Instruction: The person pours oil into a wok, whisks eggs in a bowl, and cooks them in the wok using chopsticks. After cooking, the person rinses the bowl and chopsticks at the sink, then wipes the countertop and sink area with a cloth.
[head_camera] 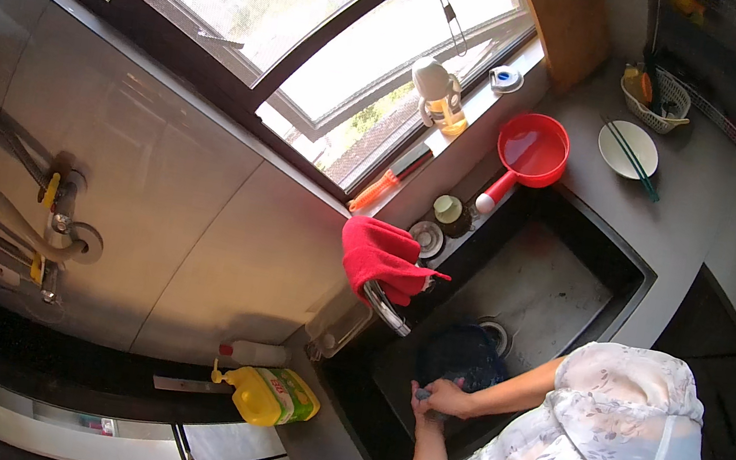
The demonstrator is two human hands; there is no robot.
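Observation:
Over the near left part of the dark sink (554, 288), my left hand (420, 403) and my right hand (450, 397) are pressed together around a small grey-blue item (423, 394), too small to name. Just beyond them a dark blue, wet-looking item (464, 353) lies in the sink, partly over the metal drain (497, 336); whether it is a cloth or a basin I cannot tell. A chrome faucet (387, 311) reaches over the sink near my hands, with a red cloth (382, 254) draped over it.
A red dipper (532, 151) sits at the sink's far corner. A white bowl (627, 150) with green-ended chopsticks (635, 164) across it stands on the counter near a plastic basket (670, 101). On the left are a yellow detergent jug (273, 397) and a white bottle (258, 354). An orange-handled knife (382, 189) lies on the windowsill.

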